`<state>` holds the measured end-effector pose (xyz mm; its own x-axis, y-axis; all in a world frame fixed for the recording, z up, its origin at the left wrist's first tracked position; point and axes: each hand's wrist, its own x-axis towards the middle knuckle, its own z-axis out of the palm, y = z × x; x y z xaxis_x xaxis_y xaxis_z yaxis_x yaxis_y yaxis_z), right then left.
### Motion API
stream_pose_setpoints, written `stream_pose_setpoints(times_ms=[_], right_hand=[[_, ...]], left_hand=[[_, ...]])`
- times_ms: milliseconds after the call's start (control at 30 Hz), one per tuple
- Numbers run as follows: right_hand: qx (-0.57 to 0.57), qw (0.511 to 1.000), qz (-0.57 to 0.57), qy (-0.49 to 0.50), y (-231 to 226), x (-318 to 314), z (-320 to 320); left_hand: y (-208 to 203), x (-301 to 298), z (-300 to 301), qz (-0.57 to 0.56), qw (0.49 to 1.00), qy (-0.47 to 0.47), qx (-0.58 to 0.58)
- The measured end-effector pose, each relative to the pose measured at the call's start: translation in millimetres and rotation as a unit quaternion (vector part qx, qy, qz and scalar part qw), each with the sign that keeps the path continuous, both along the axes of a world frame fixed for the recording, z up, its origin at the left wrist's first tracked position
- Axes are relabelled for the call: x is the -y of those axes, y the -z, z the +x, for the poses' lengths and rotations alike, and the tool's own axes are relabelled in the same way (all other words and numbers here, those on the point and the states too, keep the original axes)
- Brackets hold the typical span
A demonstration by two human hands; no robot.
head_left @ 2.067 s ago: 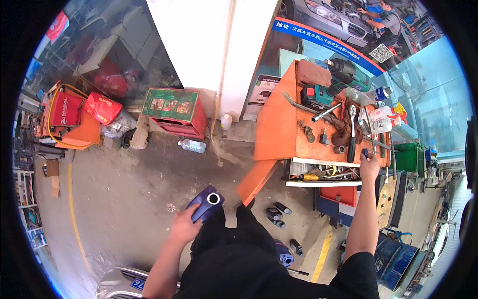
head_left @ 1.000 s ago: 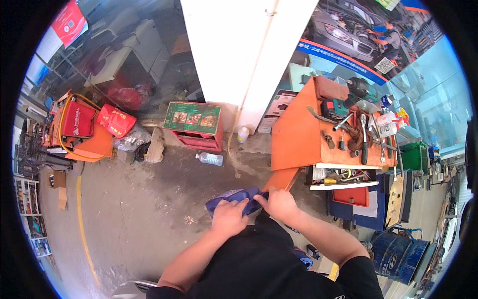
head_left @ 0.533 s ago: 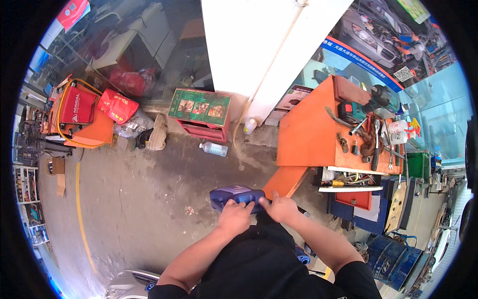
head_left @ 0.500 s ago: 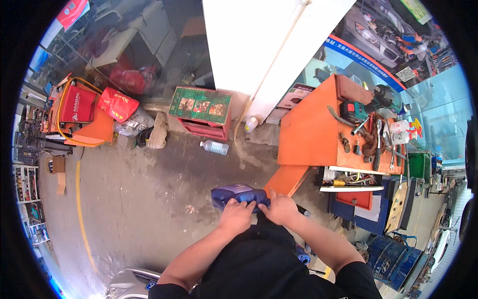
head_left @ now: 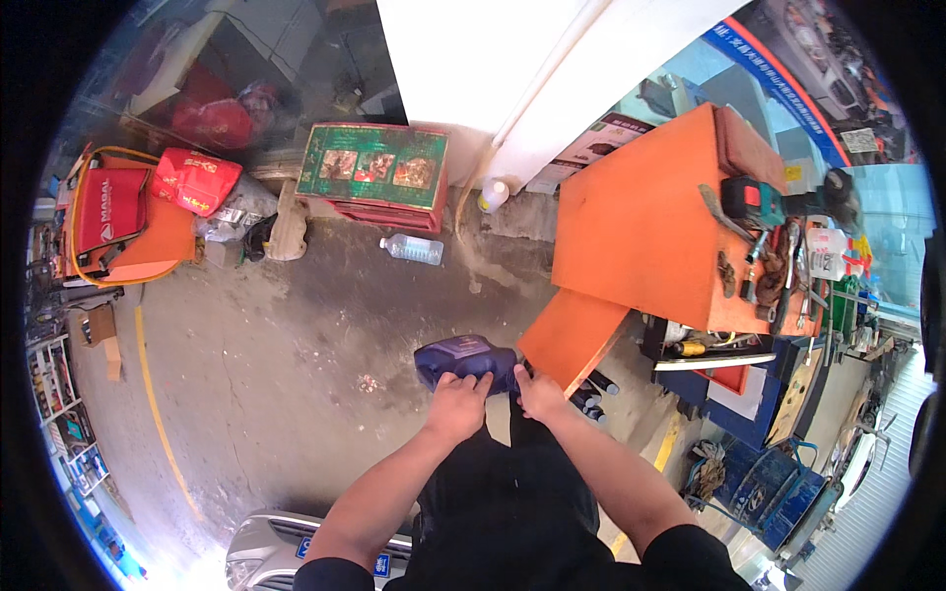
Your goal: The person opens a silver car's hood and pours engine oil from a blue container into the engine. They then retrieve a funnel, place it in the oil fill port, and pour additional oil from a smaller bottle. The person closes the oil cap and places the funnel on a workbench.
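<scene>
A dark purple plastic jug, like an oil bottle, lies tipped on its side in front of my body, its neck toward the right. My left hand is closed on the near side of the jug, fingers over its handle area. My right hand has its fingers closed round the neck end; the cap is mostly hidden under them. Just beyond my right hand is a slanting orange board.
At the right stands an orange-topped bench with a cordless tool, wrenches and a spray bottle. A clear water bottle lies on the floor by a green-topped box. Behind me is a silver car; at right, a blue drum.
My view has swung, so the surroundings sit differently in it. My two hands have drawn a little apart along the jug, the right one at its neck end.
</scene>
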<state>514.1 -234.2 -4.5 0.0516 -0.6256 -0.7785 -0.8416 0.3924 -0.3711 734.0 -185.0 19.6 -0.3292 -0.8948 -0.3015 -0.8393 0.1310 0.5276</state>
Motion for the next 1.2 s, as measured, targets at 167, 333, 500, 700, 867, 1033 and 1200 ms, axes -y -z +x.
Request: stream_pose_setpoints(times_ms=[167,333,500,700,867,1033,1200], right_hand=[[-0.060,0.995,-0.082,-0.017,39.9,-18.6,11.5],[0.084,0.994,0.068,-0.028,52.9,-35.5,11.0],[0.101,0.980,0.171,-0.002,49.3,-58.2,20.1],[0.054,0.978,0.197,-0.040,48.7,-49.3,23.4],[-0.023,0.982,0.012,-0.188,104.7,25.7,50.3],[-0.098,0.942,-0.117,-0.299,226.4,119.1,105.3],[-0.148,0.871,-0.167,-0.437,317.4,170.2,135.4]], left_hand=[[107.1,27.0,10.6,0.091,0.993,-0.079,0.017],[234.6,45.1,3.5,0.146,0.972,-0.184,-0.021],[360.0,73.9,-17.3,0.201,0.901,-0.374,-0.094],[447.6,80.8,-24.9,0.298,0.869,-0.379,-0.108],[431.7,63.1,-17.8,0.255,0.844,-0.455,-0.121],[360.5,1.4,-29.8,0.202,0.798,-0.530,-0.203],[266.4,-64.1,-80.2,0.280,0.819,-0.435,-0.248]])
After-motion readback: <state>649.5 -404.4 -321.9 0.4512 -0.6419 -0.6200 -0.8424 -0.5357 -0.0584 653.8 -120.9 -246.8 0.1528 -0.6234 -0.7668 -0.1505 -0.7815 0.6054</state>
